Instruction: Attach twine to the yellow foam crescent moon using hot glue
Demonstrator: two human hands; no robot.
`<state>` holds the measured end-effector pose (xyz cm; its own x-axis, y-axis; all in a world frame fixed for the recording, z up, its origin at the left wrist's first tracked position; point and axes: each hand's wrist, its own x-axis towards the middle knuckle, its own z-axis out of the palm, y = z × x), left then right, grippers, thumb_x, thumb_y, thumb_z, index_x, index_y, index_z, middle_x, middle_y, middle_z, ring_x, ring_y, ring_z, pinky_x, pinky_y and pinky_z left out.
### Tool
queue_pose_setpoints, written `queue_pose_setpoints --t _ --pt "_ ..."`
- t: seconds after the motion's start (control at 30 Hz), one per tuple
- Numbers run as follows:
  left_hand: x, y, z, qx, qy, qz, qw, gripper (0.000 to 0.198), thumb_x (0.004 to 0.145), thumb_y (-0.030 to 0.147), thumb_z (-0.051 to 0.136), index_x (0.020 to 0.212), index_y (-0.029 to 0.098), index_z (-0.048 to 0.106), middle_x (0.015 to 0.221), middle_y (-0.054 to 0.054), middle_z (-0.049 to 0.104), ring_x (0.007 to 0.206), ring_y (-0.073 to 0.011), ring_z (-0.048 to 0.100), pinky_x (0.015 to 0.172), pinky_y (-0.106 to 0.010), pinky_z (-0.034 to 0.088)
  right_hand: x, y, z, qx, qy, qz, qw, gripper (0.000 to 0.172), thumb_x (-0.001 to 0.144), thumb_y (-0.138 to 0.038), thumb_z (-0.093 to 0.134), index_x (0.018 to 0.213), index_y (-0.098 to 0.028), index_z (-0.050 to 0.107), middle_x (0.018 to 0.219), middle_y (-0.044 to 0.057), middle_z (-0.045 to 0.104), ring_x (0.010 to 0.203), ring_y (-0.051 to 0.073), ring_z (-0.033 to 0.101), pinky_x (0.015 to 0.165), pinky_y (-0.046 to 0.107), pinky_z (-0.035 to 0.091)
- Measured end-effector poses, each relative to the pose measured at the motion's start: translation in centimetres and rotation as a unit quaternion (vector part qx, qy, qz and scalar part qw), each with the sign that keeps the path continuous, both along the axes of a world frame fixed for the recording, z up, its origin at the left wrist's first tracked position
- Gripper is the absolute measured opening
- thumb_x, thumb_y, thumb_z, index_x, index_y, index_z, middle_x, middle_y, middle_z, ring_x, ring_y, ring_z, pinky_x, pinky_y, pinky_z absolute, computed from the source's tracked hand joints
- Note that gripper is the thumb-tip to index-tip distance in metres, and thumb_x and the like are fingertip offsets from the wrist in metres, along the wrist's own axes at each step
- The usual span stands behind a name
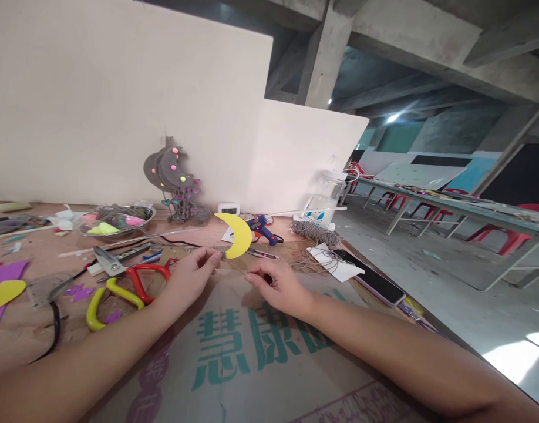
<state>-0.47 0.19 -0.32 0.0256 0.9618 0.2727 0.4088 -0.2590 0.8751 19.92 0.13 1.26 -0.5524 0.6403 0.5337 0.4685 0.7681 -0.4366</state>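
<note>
My left hand (198, 267) pinches a yellow crescent moon cutout (239, 236) near its lower tip, and the moon stands up above the fingers. A thin grey string (235, 268) runs from beside the moon to my right hand (273, 283), whose thumb and finger are closed on it. Both hands are raised over a cardboard sheet (234, 346) printed with green characters. Just left of my left hand lie scissors (115, 291) with one red and one yellow handle. Behind the moon rests a blue glue gun (265, 230).
A bundle of grey string (316, 232) and a phone (375, 279) lie on the right, near the table edge. At the back left are a bowl (120, 226) of coloured pieces and a grey moon ornament (175, 176). Purple sheet (3, 282) lies far left. A white board (120, 106) stands behind.
</note>
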Motion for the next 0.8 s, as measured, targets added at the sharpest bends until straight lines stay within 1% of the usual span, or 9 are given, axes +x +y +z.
queue_pose_setpoints --t 0.13,0.2,0.27,0.33,0.43,0.53,0.6,0.7,0.8 --pt "0.1 0.0 0.2 0.003 -0.006 -0.003 1.0 0.031 0.08 0.044 0.043 0.067 0.018 0.05 0.06 0.004 0.046 0.061 -0.0126 0.044 0.056 -0.021 0.032 0.5 -0.9 0.3 0.133 -0.066 0.086 0.985 0.016 0.084 -0.026 0.045 0.074 -0.018 0.055 0.059 0.001 0.052 0.059 0.012 0.045 0.06 0.025 0.036" --pt "0.2 -0.2 0.4 0.0 -0.006 -0.006 1.0 0.031 0.079 0.044 0.043 0.066 0.018 0.05 0.058 0.004 0.045 0.058 -0.012 0.043 0.054 -0.021 0.031 0.6 -1.3 0.5 0.163 -0.112 0.137 0.971 0.015 0.084 -0.026 0.045 0.076 -0.018 0.055 0.065 0.003 0.056 0.063 0.013 0.048 0.061 0.026 0.036" --pt "0.3 -0.3 0.5 -0.005 -0.009 -0.009 1.0 0.03 0.079 0.045 0.044 0.067 0.017 0.051 0.057 0.004 0.043 0.056 -0.0117 0.041 0.052 -0.021 0.03 0.6 -1.3 0.8 0.163 -0.124 0.147 0.968 0.017 0.085 -0.027 0.045 0.076 -0.019 0.056 0.071 0.004 0.058 0.067 0.013 0.05 0.063 0.025 0.036" --pt "0.3 -0.4 0.5 -0.011 -0.016 -0.009 1.0 0.031 0.078 0.045 0.044 0.068 0.017 0.051 0.058 0.004 0.043 0.055 -0.0115 0.04 0.05 -0.021 0.029 0.7 -0.8 1.2 0.139 -0.082 0.091 0.983 0.023 0.086 -0.028 0.042 0.069 -0.018 0.054 0.067 0.003 0.055 0.064 0.012 0.048 0.061 0.025 0.035" --pt "0.3 -0.2 0.4 -0.018 -0.029 -0.004 0.999 0.032 0.078 0.047 0.044 0.069 0.017 0.052 0.058 0.004 0.044 0.053 -0.0111 0.039 0.047 -0.021 0.028 1.5 1.2 1.5 0.066 0.039 -0.075 0.994 0.037 0.089 -0.031 0.035 0.056 -0.017 0.044 0.053 -0.001 0.043 0.054 0.01 0.041 0.055 0.023 0.033" --pt "0.3 -0.1 0.2 -0.012 -0.032 -0.004 0.999 0.031 0.077 0.045 0.046 0.067 0.017 0.053 0.057 0.004 0.046 0.053 -0.0111 0.041 0.046 -0.021 0.028 2.9 4.3 0.9 -0.012 0.085 -0.189 0.978 0.029 0.086 -0.034 0.038 0.068 -0.016 0.051 0.061 -0.001 0.048 0.059 0.011 0.045 0.057 0.022 0.036" --pt "0.3 -0.1 0.2 -0.005 -0.025 -0.008 1.0 0.03 0.077 0.044 0.046 0.066 0.017 0.053 0.058 0.004 0.047 0.055 -0.0117 0.043 0.049 -0.021 0.031 3.8 6.2 0.3 -0.059 0.067 -0.207 0.974 0.017 0.081 -0.03 0.047 0.087 -0.016 0.055 0.076 0.001 0.057 0.067 0.012 0.051 0.064 0.024 0.04" --pt "0.4 -0.1 0.1 -0.011 -0.017 -0.016 1.0 0.029 0.077 0.044 0.046 0.07 0.018 0.056 0.061 0.003 0.053 0.059 -0.0128 0.047 0.054 -0.022 0.034 4.7 8.2 -0.5 -0.085 0.053 -0.215 0.972 0.033 0.075 -0.024 0.053 0.107 -0.015 0.051 0.1 0.008 0.058 0.076 0.013 0.055 0.071 0.029 0.044" --pt "0.6 -0.3 0.1 -0.03 -0.005 -0.043 0.999 0.027 0.075 0.043 0.048 0.071 0.018 0.059 0.063 0.002 0.058 0.061 -0.0146 0.051 0.056 -0.022 0.036 5.1 9.5 -0.4 -0.11 0.033 -0.201 0.973 0.041 0.074 -0.026 0.056 0.113 -0.016 0.05 0.114 0.012 0.054 0.086 0.016 0.057 0.077 0.032 0.044"
